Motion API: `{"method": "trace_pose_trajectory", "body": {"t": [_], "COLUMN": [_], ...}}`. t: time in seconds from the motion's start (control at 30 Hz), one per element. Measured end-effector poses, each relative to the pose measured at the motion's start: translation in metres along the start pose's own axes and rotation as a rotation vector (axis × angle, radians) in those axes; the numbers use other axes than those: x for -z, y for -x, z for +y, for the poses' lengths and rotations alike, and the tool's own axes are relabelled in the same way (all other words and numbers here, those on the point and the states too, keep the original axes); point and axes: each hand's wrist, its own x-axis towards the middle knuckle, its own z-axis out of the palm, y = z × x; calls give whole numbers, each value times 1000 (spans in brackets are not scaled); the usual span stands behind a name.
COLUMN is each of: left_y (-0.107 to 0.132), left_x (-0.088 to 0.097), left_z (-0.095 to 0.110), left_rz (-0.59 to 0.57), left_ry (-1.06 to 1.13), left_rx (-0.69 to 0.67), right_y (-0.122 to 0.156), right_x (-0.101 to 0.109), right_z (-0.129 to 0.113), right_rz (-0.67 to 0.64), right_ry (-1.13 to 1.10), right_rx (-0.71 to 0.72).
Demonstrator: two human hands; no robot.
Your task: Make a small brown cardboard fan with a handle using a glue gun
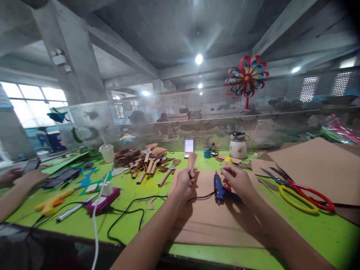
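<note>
Green table: left hand gripping paper piece; right hand curled, hold unclear; glue gun between; scissors rightward.

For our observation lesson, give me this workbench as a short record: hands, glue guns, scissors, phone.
Left hand: grips a paper piece
Right hand: beside the blue glue gun; grip unclear
Blue glue gun: on the brown sheet
Yellow glue gun: left side of the green table
Scissors: right side, red and yellow handles
Phone: upright, beyond the left hand
</note>
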Motion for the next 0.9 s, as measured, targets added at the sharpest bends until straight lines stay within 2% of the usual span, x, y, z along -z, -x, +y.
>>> {"method": "trace_pose_trajectory", "body": {"t": [0.13, 0.27, 0.5, 0.63, 0.77, 0.9], "left_y": [-3, 0, 14, 15, 13, 12], "left_x": [7, 12, 6, 3, 4, 6], "left_z": [-15, -21, -25, -25, -25, -26], "left_rz": [-50, -73, -134, -193, -228, -189], "left_ry": [-70, -109, -201, -227, -207, -160], "left_rx": [49, 45, -46, -70, -53, -12], "right_y": [1, 2, 4, -3, -13, -31], "right_x": [0, -1, -1, 3, -2, -23], "right_z": [2, 0, -5, -8, -23, -50], "right_rz": [-24, -33, -17, -45, -137, -233], "right_ry": [25, 48, 121, 214, 319, 383], "right_rx": [8, 5, 34, 99, 185, 265]}}
